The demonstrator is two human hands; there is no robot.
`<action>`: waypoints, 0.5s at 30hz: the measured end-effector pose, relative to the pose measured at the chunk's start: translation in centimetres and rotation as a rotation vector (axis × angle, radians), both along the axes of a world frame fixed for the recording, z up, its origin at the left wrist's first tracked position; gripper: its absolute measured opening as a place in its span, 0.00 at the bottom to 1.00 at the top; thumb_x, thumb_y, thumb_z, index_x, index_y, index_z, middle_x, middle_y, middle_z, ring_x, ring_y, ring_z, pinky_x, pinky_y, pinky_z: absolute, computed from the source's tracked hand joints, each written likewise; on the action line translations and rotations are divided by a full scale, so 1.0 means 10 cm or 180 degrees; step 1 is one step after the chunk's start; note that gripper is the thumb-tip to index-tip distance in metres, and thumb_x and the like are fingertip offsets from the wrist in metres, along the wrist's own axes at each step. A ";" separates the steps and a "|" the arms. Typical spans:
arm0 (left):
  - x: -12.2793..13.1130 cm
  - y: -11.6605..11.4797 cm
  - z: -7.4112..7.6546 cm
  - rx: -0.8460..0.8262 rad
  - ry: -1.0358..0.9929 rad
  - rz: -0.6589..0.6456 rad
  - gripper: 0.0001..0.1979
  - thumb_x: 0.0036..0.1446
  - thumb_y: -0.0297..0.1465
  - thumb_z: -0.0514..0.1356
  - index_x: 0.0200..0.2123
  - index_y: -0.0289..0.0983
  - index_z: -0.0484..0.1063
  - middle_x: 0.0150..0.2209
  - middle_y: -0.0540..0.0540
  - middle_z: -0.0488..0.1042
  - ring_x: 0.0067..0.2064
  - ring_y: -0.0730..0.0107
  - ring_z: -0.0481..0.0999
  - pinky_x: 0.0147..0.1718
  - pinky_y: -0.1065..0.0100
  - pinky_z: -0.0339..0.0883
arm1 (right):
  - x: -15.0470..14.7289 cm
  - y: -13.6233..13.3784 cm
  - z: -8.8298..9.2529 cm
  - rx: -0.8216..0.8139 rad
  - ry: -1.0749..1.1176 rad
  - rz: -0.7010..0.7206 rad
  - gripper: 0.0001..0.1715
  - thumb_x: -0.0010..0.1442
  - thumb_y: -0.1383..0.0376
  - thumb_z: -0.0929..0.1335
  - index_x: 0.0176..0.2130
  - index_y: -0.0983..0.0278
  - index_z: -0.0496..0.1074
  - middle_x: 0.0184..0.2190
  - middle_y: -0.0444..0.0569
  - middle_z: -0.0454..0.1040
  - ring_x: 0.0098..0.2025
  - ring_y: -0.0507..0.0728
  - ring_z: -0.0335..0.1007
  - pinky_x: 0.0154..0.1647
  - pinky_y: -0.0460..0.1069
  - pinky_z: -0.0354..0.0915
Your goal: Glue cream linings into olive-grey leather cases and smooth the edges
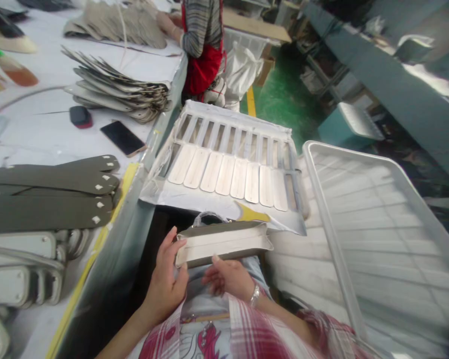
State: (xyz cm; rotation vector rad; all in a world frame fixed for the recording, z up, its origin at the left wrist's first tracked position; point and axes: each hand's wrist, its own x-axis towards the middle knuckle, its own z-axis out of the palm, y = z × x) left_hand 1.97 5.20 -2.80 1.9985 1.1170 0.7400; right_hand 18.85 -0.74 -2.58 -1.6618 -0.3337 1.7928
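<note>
A long, narrow piece [224, 243] with a pale inner face and dark grey-brown sides lies across my lap; it looks like a folded bag part, though its exact kind is unclear. My left hand [168, 276] grips its left end, fingers over the top and thumb at the lower corner. At the lower edge, the thumb of my right hand [232, 276] touches or nearly touches the piece, while the other fingers hang loosely curled below it, slightly blurred. Just beyond the piece stands a white slotted rack [217, 199] bearing a row of cream, rounded strips [224, 172].
Dark grey strips [48, 192] and pale rounded parts [18, 286] lie on the left table [97, 254]. Farther back are a phone [122, 138], a stack of curved pieces [119, 89] and a person in a red apron [205, 65]. A white plastic crate [325, 224] stands at right.
</note>
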 end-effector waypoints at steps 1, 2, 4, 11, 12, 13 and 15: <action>0.03 -0.01 0.01 -0.0043 0.0062 0.0029 0.21 0.57 0.26 0.49 0.55 0.37 0.55 0.63 0.39 0.48 0.63 0.57 0.51 0.59 0.51 0.51 | 0.17 -0.09 0.01 -0.0089 0.0051 -0.0244 0.33 0.49 0.40 0.65 0.22 0.68 0.70 0.19 0.51 0.73 0.17 0.50 0.66 0.17 0.44 0.58; 0.06 -0.01 0.03 -0.0070 0.0136 0.0024 0.22 0.57 0.26 0.49 0.56 0.38 0.54 0.62 0.40 0.49 0.63 0.58 0.51 0.59 0.52 0.51 | 0.33 -0.17 0.02 -0.0147 0.0077 -0.0501 0.32 0.48 0.41 0.66 0.22 0.68 0.70 0.20 0.51 0.74 0.17 0.50 0.65 0.18 0.44 0.59; 0.10 -0.01 0.07 -0.0010 0.0356 -0.0140 0.25 0.56 0.26 0.48 0.58 0.38 0.52 0.62 0.41 0.51 0.62 0.59 0.53 0.59 0.52 0.51 | 0.60 -0.32 0.05 -0.0150 0.0079 -0.0996 0.30 0.47 0.43 0.68 0.21 0.68 0.70 0.20 0.51 0.74 0.17 0.49 0.65 0.18 0.44 0.59; 0.48 0.10 0.23 0.1096 0.1520 -0.1017 0.28 0.53 0.22 0.47 0.59 0.36 0.54 0.61 0.41 0.56 0.61 0.59 0.55 0.61 0.46 0.40 | 0.90 -0.55 -0.04 0.0088 0.0371 -0.1258 0.27 0.46 0.47 0.71 0.21 0.69 0.71 0.19 0.51 0.74 0.17 0.48 0.64 0.17 0.43 0.57; 0.59 0.11 0.24 0.1111 0.1617 -0.1203 0.27 0.54 0.24 0.48 0.59 0.35 0.54 0.60 0.41 0.58 0.60 0.59 0.56 0.61 0.47 0.42 | 0.97 -0.59 -0.04 0.0188 0.0378 -0.0943 0.27 0.47 0.47 0.70 0.22 0.70 0.71 0.20 0.51 0.74 0.16 0.48 0.64 0.17 0.43 0.56; 0.71 0.12 0.25 0.1069 0.1695 -0.1394 0.26 0.55 0.26 0.49 0.58 0.35 0.55 0.59 0.40 0.59 0.60 0.59 0.58 0.60 0.47 0.45 | 1.07 -0.64 -0.04 0.0281 0.0405 -0.0534 0.27 0.48 0.47 0.69 0.22 0.70 0.71 0.20 0.51 0.74 0.16 0.48 0.64 0.16 0.43 0.56; 0.97 0.14 0.26 0.0860 0.1827 -0.1740 0.26 0.56 0.33 0.52 0.58 0.33 0.56 0.59 0.38 0.59 0.59 0.56 0.59 0.58 0.49 0.52 | 1.39 -0.74 -0.02 0.0452 0.0476 0.0317 0.25 0.48 0.49 0.69 0.23 0.70 0.72 0.21 0.51 0.74 0.17 0.49 0.64 0.17 0.43 0.57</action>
